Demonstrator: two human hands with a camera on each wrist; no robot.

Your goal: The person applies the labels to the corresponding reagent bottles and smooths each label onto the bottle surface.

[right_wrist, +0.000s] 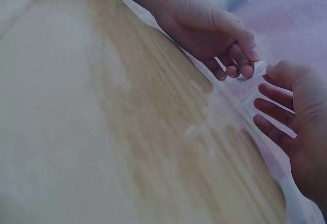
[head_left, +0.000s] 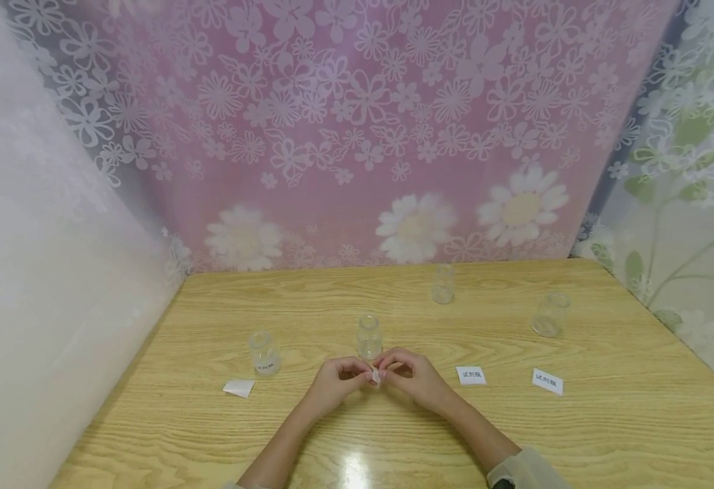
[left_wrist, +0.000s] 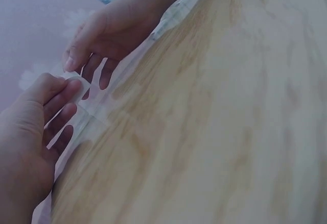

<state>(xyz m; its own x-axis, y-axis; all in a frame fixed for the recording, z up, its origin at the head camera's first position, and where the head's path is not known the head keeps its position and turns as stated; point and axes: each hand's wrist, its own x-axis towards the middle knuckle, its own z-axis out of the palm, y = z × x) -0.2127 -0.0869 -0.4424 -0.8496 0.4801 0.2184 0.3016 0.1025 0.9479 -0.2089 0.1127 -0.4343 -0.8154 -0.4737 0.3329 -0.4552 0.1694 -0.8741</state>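
In the head view a small white label [head_left: 376, 375] is held between both hands, in front of a clear glass bottle [head_left: 369, 337]. My left hand [head_left: 335, 382] pinches one side of it with thumb and forefinger. The thumb and forefinger of my right hand [head_left: 416, 379] pinch its other side. Both wrist views show the label [right_wrist: 259, 68] bent at the fingertips, above the tabletop. The remaining fingers of each hand are loosely bent. Whether its backing is parting cannot be made out.
At left stands a glass bottle [head_left: 265, 354] bearing a printed label, beside a blank white paper piece [head_left: 238, 388]. Two printed labels, one nearer [head_left: 471, 375] and one farther right [head_left: 548, 382], lie right of my hands. Behind stand a back bottle [head_left: 443, 285] and a right bottle [head_left: 550, 316].
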